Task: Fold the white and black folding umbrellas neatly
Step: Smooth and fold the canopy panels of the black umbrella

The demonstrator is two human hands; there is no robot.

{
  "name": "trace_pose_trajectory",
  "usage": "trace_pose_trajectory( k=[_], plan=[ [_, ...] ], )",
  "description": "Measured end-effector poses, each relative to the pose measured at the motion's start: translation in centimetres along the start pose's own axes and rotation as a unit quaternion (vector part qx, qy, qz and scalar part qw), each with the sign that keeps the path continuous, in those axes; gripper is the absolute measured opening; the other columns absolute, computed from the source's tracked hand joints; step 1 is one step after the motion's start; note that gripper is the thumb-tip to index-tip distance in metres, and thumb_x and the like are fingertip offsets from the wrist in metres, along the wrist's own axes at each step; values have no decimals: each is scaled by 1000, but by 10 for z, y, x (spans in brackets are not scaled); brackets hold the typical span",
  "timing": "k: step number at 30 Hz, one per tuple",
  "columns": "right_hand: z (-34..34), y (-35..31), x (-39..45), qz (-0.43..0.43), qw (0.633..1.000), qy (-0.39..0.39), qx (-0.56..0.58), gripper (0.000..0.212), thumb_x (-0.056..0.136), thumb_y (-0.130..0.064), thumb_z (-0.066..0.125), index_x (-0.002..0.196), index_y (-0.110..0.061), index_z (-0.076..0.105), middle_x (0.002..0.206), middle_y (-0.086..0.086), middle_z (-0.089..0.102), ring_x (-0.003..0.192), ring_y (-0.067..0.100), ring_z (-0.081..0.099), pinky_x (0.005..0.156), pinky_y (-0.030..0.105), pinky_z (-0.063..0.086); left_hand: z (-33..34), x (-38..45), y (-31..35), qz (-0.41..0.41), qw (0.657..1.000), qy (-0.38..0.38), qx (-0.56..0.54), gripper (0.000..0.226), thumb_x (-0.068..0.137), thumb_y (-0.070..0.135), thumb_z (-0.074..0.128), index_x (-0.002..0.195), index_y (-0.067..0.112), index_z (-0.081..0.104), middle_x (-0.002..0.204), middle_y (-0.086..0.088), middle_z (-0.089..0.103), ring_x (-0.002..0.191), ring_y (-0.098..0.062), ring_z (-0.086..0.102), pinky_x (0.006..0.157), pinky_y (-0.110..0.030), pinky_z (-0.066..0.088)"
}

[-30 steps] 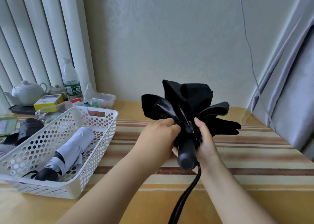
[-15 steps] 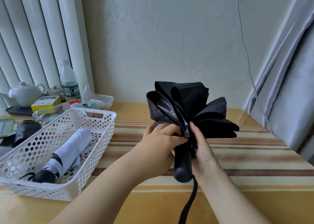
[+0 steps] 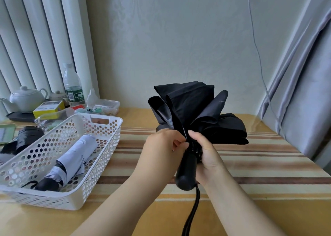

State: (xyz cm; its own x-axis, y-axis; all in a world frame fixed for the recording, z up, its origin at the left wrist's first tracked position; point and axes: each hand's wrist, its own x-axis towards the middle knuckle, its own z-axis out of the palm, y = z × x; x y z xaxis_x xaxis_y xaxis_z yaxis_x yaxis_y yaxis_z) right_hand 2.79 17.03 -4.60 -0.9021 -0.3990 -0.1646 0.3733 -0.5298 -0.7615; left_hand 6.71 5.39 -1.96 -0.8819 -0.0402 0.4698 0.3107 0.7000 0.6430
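I hold the black folding umbrella upright above the striped table, its canopy bunched in loose flaps. My right hand grips the shaft just above the black handle, thumb up against the fabric. My left hand pinches canopy folds at the base, beside the right thumb. The wrist strap hangs down from the handle. The white folding umbrella lies rolled up in the white perforated basket at the left.
Left of the basket lies another black bundle. At the back left stand a teapot, a water bottle, a yellow box and a clear container. A grey curtain hangs at the right.
The canopy flaps have been gathered upward and turned, so a tighter bunch stands above my hands. Both hands shifted slightly while keeping hold.
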Motion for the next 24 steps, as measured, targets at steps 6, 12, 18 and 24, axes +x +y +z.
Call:
trace_pose_trajectory(
  k=[6, 12, 18, 24],
  plan=[
    [-1, 7, 2, -28, 999, 34, -29, 25, 71, -29, 67, 82, -8, 75, 83, 10, 72, 72, 20, 70, 70, 32, 55, 0, 9, 1, -58, 995, -84, -21, 13, 85, 21, 65, 75, 30, 63, 67, 13, 55, 61, -3, 50, 55, -10, 38],
    [1, 6, 6, -18, 996, 86, 1, 25, 89, -12, 53, 70, -2, 66, 62, 11, 66, 49, 20, 65, 45, 24, 52, 2, -6, -14, -45, 995, -41, -80, 17, 86, 13, 62, 86, 26, 72, 69, 12, 53, 64, -1, 53, 59, -7, 39],
    [-4, 2, 9, -41, 995, 81, 30, 22, 81, -20, 57, 72, -1, 64, 65, 10, 64, 51, 19, 62, 51, 23, 52, 3, -30, -28, -333, 867, -139, -342, 31, 90, 38, 58, 93, 7, 62, 69, -8, 68, 61, -21, 66, 68, -40, 56],
    [-3, 4, 9, -16, 997, 69, 17, 36, 81, -32, 56, 56, -12, 71, 60, 3, 64, 51, 16, 61, 57, 24, 48, 21, -40, -6, -311, 802, -183, -477, 24, 91, 24, 59, 103, 3, 57, 70, -6, 63, 59, -17, 59, 59, -26, 50]
  ],
)
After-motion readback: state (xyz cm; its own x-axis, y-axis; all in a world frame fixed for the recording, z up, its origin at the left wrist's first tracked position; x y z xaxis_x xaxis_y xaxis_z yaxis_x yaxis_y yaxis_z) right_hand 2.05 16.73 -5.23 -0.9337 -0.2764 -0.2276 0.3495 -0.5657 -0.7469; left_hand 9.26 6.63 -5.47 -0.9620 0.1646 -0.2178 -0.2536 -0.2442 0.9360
